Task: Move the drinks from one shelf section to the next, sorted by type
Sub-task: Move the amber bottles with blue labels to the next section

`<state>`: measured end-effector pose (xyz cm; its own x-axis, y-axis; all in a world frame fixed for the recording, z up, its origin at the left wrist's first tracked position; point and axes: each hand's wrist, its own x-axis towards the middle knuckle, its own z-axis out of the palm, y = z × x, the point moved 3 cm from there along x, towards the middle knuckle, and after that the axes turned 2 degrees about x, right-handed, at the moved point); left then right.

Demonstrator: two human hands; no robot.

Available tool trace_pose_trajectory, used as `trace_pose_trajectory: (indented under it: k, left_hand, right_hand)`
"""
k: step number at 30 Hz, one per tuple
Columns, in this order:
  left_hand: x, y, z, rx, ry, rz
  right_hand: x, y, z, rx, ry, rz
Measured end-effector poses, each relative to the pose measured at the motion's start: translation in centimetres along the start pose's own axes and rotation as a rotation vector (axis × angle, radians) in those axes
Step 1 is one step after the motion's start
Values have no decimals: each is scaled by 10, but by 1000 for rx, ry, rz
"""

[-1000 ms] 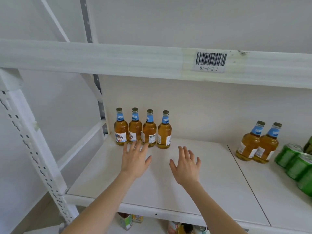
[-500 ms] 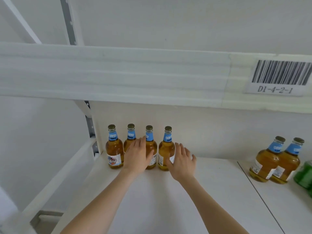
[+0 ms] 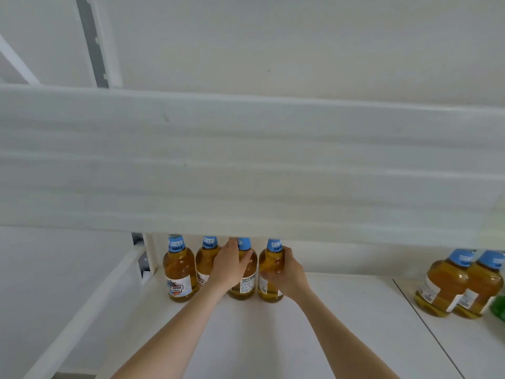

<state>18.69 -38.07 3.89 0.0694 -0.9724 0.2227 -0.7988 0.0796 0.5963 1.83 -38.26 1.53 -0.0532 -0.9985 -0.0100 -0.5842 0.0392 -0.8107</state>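
Observation:
Several amber beer bottles with blue neck labels stand in a row at the back left of the white shelf board (image 3: 262,337). My left hand (image 3: 228,266) is wrapped around the third bottle (image 3: 247,285). My right hand (image 3: 285,273) grips the fourth, rightmost bottle (image 3: 269,269). The first bottle (image 3: 179,274) and second bottle (image 3: 206,265) stand untouched to the left. On the adjoining shelf section at the right stand two more of the same bottles (image 3: 461,283). All the caps are hidden behind the upper shelf beam.
The upper shelf's white front beam (image 3: 246,165) fills the middle of the view, very close. A green can (image 3: 498,307) shows at the right edge. A seam (image 3: 426,324) divides the two shelf sections. A side rail (image 3: 90,310) bounds the shelf on the left.
Both hands have moved forward from the open shelf board and closed on the third and fourth bottles. My head has come closer, so the upper beam now covers the caps.

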Motion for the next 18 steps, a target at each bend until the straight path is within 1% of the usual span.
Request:
trace_pose_trajectory:
  k: [3,6,9,14,18]
  left_hand:
    - [1,1,6,-46,-37,2]
    - [0,2,7,-59,-49,43]
    - [-2,1,8,-64,-48,44]
    - [-15,1,8,-101,16,27]
    - [-34,5,6,-208,76,100]
  right_hand:
    - [3,9,2,90,23,35]
    - [0,15,0,160,69,35]
    - [-7,19,-4,202,104,22]
    - [-26,29,-10,290,114,-12]
    - [-43,38,-17,367,100,10]
